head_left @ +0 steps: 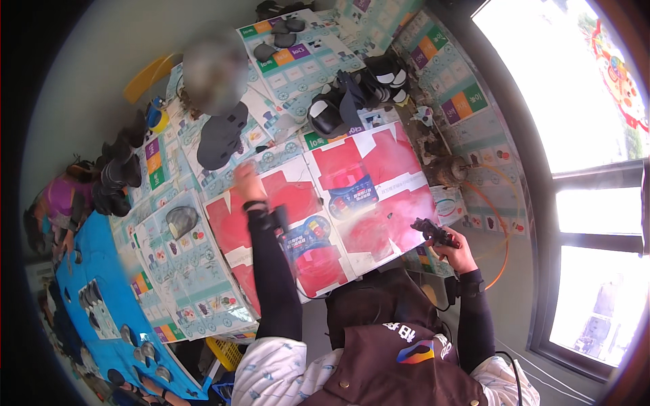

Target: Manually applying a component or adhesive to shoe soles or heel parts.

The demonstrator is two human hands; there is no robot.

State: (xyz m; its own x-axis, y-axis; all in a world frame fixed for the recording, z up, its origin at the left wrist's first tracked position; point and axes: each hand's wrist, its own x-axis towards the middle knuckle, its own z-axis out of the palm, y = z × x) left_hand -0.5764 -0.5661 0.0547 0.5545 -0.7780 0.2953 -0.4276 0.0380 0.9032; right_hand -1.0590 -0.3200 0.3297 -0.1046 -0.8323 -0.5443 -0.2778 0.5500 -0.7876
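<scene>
My right hand (460,256), right of centre in the frame, is wrapped around the grip of a black gun-shaped tool (435,233). The tool lies inside my fingers and sticks out toward the upper left, its front end over the right edge of the red-and-white cardboard (276,188) that is spread across the middle of the desk (152,271). An orange hose (505,247) curves just to the right of that hand.

My left hand (248,180) is near the upper left edge of the cardboard, left of centre, and so blurred that I cannot tell whether its fingers are spread or pressed together. Just above and to the left of it lies a flat dark grey piece (218,142); I cannot tell whether I am touching it. The two hands are well apart.

Lower left of my left hand, a rounded grey piece (181,221) sits on a printed sheet. Above the cardboard, near the top right of the desk, stands a group of black curved pieces (327,120). At the lower left, a bright blue surface (88,260) carries small dark pieces (128,333).
</scene>
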